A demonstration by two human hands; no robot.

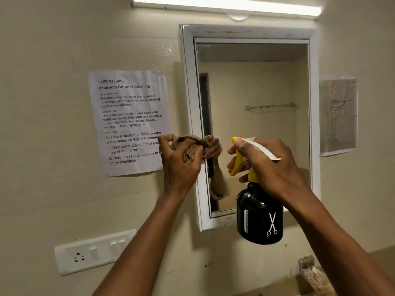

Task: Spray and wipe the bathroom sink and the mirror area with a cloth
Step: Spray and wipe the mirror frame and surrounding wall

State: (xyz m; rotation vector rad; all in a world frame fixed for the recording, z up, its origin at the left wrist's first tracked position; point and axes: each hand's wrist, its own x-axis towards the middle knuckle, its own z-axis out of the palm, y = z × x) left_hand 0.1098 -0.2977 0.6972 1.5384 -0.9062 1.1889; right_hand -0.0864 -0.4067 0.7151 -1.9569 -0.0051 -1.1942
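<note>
Both hands are raised in front of the mirror (256,86), a tall glass in a white frame (189,82) fixed to a beige wall (42,50) under a lit tube light (226,4). The left hand (181,163) is closed around a bunched brownish cloth (188,144), its fingers curled tight over the wad, and it sits at the mirror's left edge, over the frame about halfway down; whether the cloth actually touches the frame or the glass cannot be told. A reflection of that hand and forearm shows in the glass just beside it. The right hand (271,167) grips the neck of a spray bottle (259,212), a black bottle printed with a white comb and scissors, held upright in front of the mirror's lower right part. The bottle's yellow trigger (237,164) and white head with its yellow nozzle point left, along the glass toward the cloth; the fingers wrap the neck and at least one lies across the trigger, though how far it is squeezed cannot be told. The sink is out of sight below. A printed sheet (130,122) headed "Bathroom Counter Cleaning" is stuck to the wall left of the mirror, partly behind the left hand, and a faded drawing (338,115) hangs to the right. A white switch and socket plate (94,253) sits low on the left.
</note>
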